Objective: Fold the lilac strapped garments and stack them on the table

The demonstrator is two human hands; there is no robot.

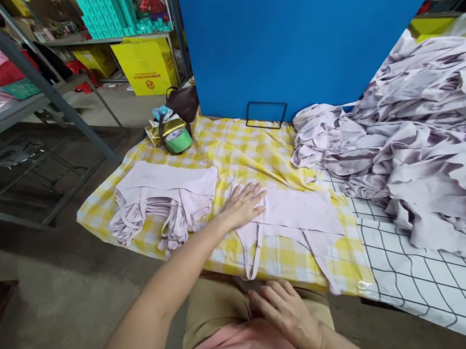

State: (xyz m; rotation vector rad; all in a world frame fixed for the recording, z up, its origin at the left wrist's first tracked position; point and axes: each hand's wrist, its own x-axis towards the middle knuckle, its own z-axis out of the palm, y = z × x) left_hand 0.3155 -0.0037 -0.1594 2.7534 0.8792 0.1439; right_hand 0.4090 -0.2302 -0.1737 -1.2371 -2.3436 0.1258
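A light lilac strappy camisole top lies spread on the yellow checked cloth, its straps towards me. My left hand rests flat on its left part, fingers stretched out. Over my lap, below the cloth's near edge, my right hand hangs with loosely bent fingers and no garment in it. To the left sits a neat stack of the same tops, straps hanging in bunches at the near side.
A large heap of lilac garments covers the right side on a white grid cloth. A blue board stands behind, with a black wire frame before it. Green tape lies back left. A metal rack stands left.
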